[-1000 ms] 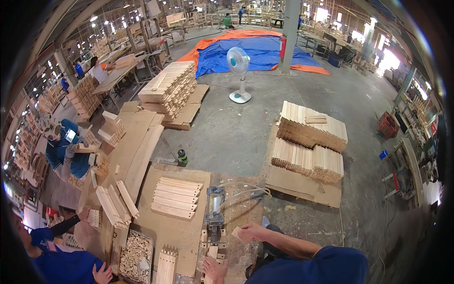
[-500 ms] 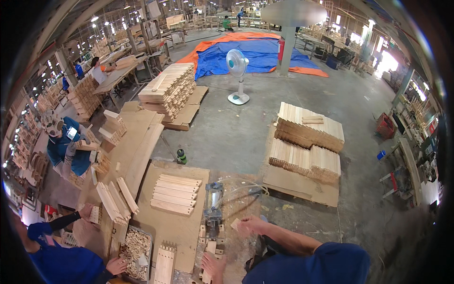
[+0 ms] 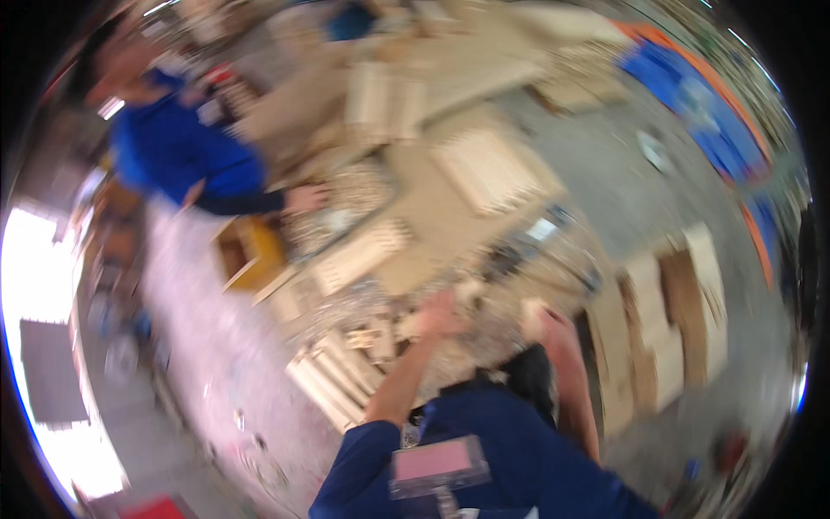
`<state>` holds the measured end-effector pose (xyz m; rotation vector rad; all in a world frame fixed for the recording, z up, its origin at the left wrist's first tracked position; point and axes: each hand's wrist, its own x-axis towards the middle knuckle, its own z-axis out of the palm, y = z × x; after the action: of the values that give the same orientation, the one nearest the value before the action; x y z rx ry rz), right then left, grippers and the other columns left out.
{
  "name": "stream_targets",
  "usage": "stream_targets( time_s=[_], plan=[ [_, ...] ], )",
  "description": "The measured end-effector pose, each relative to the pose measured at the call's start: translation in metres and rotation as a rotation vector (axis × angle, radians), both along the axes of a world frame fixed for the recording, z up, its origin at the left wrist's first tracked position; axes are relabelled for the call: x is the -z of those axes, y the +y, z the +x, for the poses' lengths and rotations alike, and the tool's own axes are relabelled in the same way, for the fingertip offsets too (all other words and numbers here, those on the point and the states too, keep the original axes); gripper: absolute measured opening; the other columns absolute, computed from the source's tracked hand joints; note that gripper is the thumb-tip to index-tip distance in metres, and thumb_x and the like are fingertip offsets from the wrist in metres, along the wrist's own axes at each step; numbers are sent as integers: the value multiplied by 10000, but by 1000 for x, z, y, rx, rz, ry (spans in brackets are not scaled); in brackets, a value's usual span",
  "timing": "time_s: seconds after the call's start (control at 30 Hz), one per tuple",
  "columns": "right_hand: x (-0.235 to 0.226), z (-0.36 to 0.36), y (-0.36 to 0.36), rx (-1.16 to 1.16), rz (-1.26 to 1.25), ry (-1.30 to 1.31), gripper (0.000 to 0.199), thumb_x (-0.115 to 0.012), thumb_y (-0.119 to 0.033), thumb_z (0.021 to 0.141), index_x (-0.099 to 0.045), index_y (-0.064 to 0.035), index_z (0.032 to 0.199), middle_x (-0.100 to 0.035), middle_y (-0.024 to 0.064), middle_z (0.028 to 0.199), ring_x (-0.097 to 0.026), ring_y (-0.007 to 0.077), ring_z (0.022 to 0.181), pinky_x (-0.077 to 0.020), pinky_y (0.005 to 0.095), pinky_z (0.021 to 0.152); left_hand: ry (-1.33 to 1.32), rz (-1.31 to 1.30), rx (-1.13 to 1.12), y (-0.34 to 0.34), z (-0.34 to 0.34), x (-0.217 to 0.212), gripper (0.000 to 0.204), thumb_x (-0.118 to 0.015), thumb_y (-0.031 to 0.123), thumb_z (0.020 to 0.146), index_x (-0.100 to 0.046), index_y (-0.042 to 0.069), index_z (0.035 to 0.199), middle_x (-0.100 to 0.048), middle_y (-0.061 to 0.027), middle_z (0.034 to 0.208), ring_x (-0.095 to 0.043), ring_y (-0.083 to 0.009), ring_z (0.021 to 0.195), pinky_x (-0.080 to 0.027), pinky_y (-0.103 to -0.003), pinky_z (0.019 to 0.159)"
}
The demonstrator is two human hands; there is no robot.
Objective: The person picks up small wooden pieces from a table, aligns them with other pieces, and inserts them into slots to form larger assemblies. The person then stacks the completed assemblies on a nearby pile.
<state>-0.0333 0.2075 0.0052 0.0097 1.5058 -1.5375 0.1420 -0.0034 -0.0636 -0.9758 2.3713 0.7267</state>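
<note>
Near left hand [image 3: 442,317], pale wooden slats [image 3: 333,378].

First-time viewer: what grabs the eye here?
Likely the blue tarp edged in orange, upper right, then the co-worker in blue, upper left, one hand at the dowels. A yellow box stands out below that hand. Lower centre, the wearer's left hand and right hand look blurred.
</note>
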Motion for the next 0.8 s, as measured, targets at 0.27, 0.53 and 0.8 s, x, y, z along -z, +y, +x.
stream_targets(
  time_s=[0.27, 0.53, 0.8],
  plan=[
    [26, 24, -41, -137, 49, -94, 271, -505, -204, 998, -620, 7, 1125, -661, 141, 1031, -655, 260, 931, -543, 384, 782, 272, -105, 24, 7, 26, -22, 1021, -768, 484, 660, -347, -13, 1447, -454, -197, 1401, -426, -345, 1325, -322, -462, 1096],
    [30, 50, -155, -576, 69, -3, 275, -504, -188, 984, -618, 11, 1135, -657, 165, 1055, -640, 304, 963, -526, 408, 819, 361, -172, -21, 17, 33, -8, 980, -805, 561, 629, -414, -12, 1321, -507, -145, 1241, -498, -313, 1176, -372, -425, 993],
    [35, 80, -224, -853, 34, 113, 281, -503, -173, 969, -615, 16, 1146, -652, 188, 1079, -626, 348, 996, -509, 432, 856, 471, -347, -3, 21, 32, 8, 894, -749, 602, 551, -460, 36, 1181, -516, -136, 1092, -529, -298, 1079, -380, -452, 906]
  ],
)
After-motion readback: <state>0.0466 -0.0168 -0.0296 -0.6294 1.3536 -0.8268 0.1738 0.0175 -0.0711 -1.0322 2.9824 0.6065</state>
